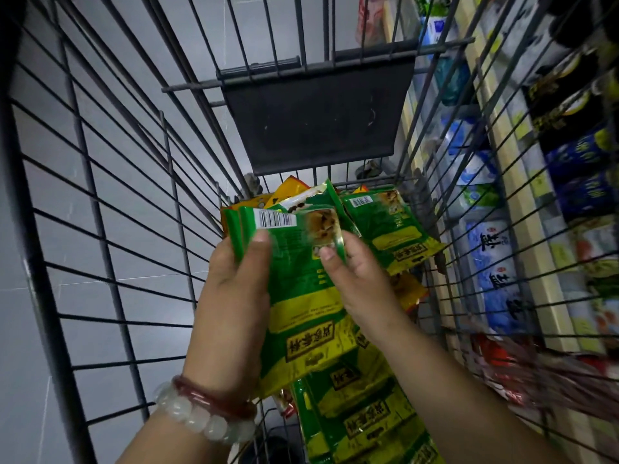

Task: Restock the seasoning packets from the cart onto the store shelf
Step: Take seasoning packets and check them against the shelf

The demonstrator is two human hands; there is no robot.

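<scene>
Pale grey tiled floor [140,135] in dim light, with stocked store shelving [522,182] along the right.

The packets [301,289] are glossy plastic film, crinkled and catching light. The cart [110,202] is grey metal wire with a dull finish; its flap [315,118] looks like matt, scuffed plastic. The bracelets [201,410] are smooth, polished beads.

Shelf goods [492,262] behind the cart's [110,229] right wall are blurred, labels unreadable. Packet pile [365,420] is cut by the bottom edge and partly hidden under the held stack [301,289]. Stack count unclear.
</scene>
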